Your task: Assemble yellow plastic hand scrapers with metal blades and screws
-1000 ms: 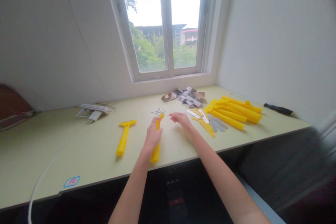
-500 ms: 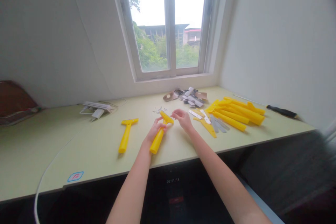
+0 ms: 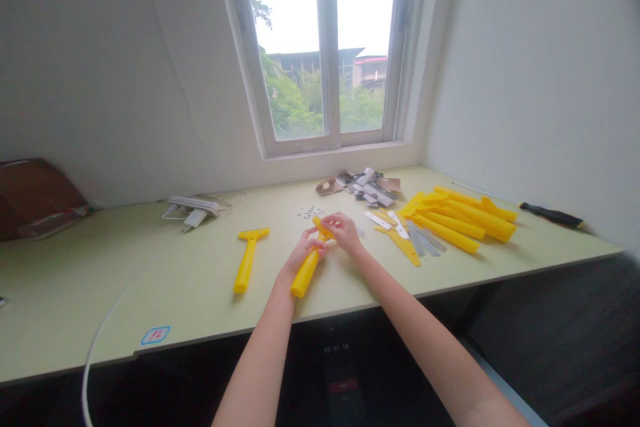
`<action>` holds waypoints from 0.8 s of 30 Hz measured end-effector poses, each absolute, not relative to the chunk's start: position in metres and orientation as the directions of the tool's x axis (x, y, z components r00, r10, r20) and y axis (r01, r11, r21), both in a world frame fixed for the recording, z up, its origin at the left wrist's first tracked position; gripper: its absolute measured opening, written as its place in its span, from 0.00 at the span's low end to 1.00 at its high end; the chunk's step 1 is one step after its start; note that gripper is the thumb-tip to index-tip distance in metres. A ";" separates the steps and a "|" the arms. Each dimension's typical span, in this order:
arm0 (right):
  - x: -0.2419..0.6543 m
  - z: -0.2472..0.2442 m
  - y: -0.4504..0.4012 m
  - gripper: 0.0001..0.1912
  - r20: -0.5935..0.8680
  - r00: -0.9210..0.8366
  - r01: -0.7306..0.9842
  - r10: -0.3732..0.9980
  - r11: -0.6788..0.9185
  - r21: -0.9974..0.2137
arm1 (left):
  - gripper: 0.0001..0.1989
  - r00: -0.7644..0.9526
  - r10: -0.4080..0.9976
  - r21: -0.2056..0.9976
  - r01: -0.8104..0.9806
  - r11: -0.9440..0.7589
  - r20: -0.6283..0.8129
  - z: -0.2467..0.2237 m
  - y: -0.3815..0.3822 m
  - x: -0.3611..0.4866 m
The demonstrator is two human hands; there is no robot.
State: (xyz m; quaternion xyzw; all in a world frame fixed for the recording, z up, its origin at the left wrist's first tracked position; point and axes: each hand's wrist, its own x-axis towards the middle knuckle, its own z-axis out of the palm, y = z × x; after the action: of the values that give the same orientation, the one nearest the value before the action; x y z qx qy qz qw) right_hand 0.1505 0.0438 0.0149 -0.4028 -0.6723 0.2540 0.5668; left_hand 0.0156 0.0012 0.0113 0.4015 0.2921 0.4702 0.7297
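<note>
pale green desktop (image 3: 150,280) under a window (image 3: 325,60) is filling my remote feed, and i'm reading the scene from the hands outward. the left hand (image 3: 303,251) is clenching a yellow plastic scraper (image 3: 306,269) around its handle, with the handle's butt end pointing toward the desk's front edge. the right hand (image 3: 343,232) is closing its fingers on the scraper's narrow head end, so both hands are gripping the same piece above the desktop, and i can't tell whether the scraper is touching the surface.

just beyond the hands, a small scatter of tiny metal screws (image 3: 310,212) is lying on the desk. a second yellow scraper (image 3: 246,260) is resting just left of the left hand, while white strips (image 3: 377,220) and grey metal blades (image 3: 423,240) are lying to the right of the right hand, beside a heap of yellow scraper handles (image 3: 465,220). further back, a pile of mixed paper and metal scraps (image 3: 360,187) is sitting against the wall. i'm also seeing a black-handled screwdriver (image 3: 553,215) at the far right, a white corded device (image 3: 193,210) at the far left, and a white cable (image 3: 107,323) running across the desk's left side.
</note>
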 end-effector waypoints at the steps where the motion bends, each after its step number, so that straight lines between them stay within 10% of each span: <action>1: 0.150 0.015 0.044 0.07 0.551 -0.026 0.255 0.834 0.539 -0.803 | 0.27 0.386 0.921 0.859 -0.452 0.240 -0.054 0.012 0.001 0.015; 24: 0.148 0.014 0.043 0.08 0.568 -0.014 0.289 0.823 0.548 -0.785 | 0.28 0.376 0.926 0.848 -0.477 0.231 -0.040 0.011 0.002 0.015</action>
State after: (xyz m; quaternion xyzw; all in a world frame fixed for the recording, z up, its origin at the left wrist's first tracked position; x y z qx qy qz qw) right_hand 0.1484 0.0428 0.0136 -0.4135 -0.6723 0.2350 0.5673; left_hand 0.0150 0.0017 0.0106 0.3927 0.2856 0.4802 0.7306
